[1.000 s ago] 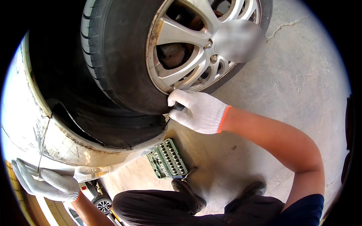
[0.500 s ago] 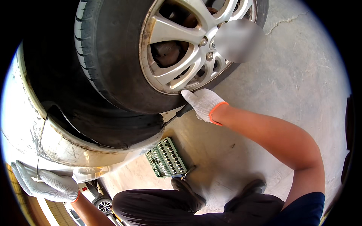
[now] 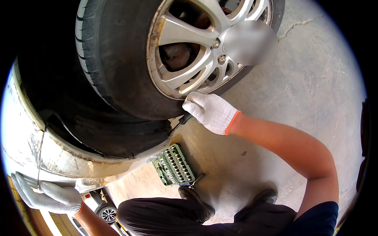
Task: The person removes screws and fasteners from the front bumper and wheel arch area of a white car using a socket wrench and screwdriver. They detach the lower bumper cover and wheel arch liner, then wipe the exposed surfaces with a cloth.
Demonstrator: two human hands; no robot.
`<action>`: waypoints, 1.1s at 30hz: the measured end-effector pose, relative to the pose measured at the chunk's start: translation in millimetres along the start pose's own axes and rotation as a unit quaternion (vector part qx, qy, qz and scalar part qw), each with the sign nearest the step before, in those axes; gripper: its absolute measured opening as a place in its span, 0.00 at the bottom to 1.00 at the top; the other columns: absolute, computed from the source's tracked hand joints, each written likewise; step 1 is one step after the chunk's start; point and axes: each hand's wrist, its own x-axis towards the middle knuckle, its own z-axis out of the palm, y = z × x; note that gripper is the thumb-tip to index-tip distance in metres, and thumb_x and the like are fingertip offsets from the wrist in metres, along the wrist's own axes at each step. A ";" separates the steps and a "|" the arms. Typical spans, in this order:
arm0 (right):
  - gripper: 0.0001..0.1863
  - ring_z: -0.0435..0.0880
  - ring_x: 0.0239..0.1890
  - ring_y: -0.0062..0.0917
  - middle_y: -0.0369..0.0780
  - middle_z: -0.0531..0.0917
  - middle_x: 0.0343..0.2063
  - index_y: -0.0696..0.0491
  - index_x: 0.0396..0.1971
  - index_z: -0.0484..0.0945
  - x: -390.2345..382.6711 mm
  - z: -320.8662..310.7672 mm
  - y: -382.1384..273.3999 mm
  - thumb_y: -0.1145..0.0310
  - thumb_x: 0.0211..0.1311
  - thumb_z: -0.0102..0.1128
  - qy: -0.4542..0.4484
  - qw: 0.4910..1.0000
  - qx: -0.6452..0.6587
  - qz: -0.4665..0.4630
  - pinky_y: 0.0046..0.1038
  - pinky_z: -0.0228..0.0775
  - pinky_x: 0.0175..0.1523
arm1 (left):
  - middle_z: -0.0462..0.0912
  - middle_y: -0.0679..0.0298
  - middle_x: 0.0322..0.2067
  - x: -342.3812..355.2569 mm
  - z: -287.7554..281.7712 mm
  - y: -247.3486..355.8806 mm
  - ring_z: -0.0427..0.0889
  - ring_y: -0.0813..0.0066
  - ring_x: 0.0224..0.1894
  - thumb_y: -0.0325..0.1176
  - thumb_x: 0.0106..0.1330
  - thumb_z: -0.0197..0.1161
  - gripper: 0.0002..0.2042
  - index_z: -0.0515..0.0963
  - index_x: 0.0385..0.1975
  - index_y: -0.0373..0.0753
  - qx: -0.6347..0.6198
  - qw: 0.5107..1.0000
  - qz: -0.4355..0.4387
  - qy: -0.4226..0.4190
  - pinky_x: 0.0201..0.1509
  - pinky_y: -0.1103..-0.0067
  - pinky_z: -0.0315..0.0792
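Observation:
My right hand (image 3: 210, 113), in a white knit glove with an orange cuff, is closed around the dark handle of a screwdriver (image 3: 182, 121). Its thin shaft reaches the lower end of the black wheel arch liner (image 3: 136, 137), just below the tire (image 3: 118, 59). Part of the handle is hidden inside my fist. My left hand (image 3: 51, 196), gloved the same way, lies against the car's white bumper (image 3: 78, 161) at the lower left, fingers stretched out and holding nothing. The silver wheel rim (image 3: 185, 33) shows above my right hand, a blurred round patch covering part of it.
An open green tool case (image 3: 173, 164) with rows of sockets sits on the concrete floor (image 3: 299, 90) near my shoes. Another car's wheel (image 3: 107, 213) shows at the lower left. My bent knees (image 3: 157, 214) take up the bottom edge.
My right hand has turned on the screwdriver handle, and its thumb, earlier stretched toward the rim, is now curled in. The screwdriver's tip stays by the liner. My left hand has barely moved.

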 end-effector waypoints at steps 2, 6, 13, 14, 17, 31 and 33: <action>0.18 0.87 0.48 0.55 0.53 0.87 0.40 0.55 0.50 0.79 1.6 -2.6 -0.2 0.54 0.88 0.50 -0.032 0.999 0.006 0.018 0.50 0.78 0.55 | 0.70 0.40 0.75 -1.1 -0.2 -1.1 0.75 0.45 0.75 0.41 0.89 0.43 0.28 0.66 0.78 0.26 -0.001 1.000 0.002 -0.002 0.78 0.55 0.74; 0.16 0.87 0.48 0.55 0.53 0.86 0.39 0.55 0.51 0.77 -7.2 -2.0 3.0 0.56 0.87 0.50 -0.017 0.999 0.024 -0.027 0.51 0.77 0.56 | 0.69 0.39 0.76 3.2 -2.7 0.2 0.73 0.43 0.76 0.41 0.88 0.43 0.28 0.66 0.77 0.25 -0.023 1.000 -0.007 -0.007 0.79 0.53 0.72; 0.27 0.88 0.43 0.57 0.55 0.88 0.32 0.55 0.48 0.79 2.8 -5.2 -13.3 0.45 0.88 0.43 -0.019 0.989 -0.136 0.054 0.56 0.78 0.52 | 0.64 0.42 0.80 17.6 -2.3 38.3 0.66 0.47 0.82 0.36 0.87 0.44 0.27 0.66 0.79 0.27 -0.050 0.994 -0.100 0.009 0.84 0.53 0.64; 0.17 0.88 0.45 0.56 0.54 0.87 0.35 0.54 0.47 0.76 0.1 -3.2 -14.6 0.55 0.85 0.52 -0.013 0.995 -0.097 0.014 0.54 0.79 0.52 | 0.63 0.40 0.80 17.3 -5.2 38.4 0.64 0.44 0.82 0.35 0.86 0.44 0.27 0.66 0.79 0.26 -0.055 0.993 -0.109 0.004 0.84 0.51 0.63; 0.14 0.86 0.50 0.54 0.50 0.83 0.43 0.52 0.50 0.72 -6.9 13.1 -4.8 0.72 0.71 0.66 0.086 0.991 0.013 -0.100 0.50 0.78 0.53 | 0.61 0.38 0.80 20.8 -4.9 40.4 0.61 0.40 0.83 0.33 0.85 0.43 0.28 0.64 0.79 0.25 -0.083 0.990 -0.114 0.011 0.85 0.49 0.60; 0.14 0.86 0.51 0.56 0.53 0.84 0.42 0.53 0.53 0.71 -11.3 13.3 7.5 0.66 0.77 0.64 0.056 0.996 0.062 -0.032 0.51 0.76 0.54 | 0.64 0.39 0.79 27.5 -6.5 46.9 0.65 0.40 0.82 0.35 0.87 0.45 0.26 0.67 0.77 0.24 -0.078 0.991 -0.110 0.024 0.84 0.50 0.63; 0.15 0.86 0.48 0.58 0.55 0.86 0.39 0.54 0.50 0.75 -6.0 -0.4 -9.5 0.56 0.81 0.58 -0.012 0.997 0.001 0.081 0.53 0.76 0.54 | 0.64 0.40 0.79 22.5 -6.5 47.0 0.65 0.41 0.82 0.35 0.87 0.45 0.26 0.68 0.77 0.25 -0.073 0.991 -0.108 0.020 0.84 0.50 0.63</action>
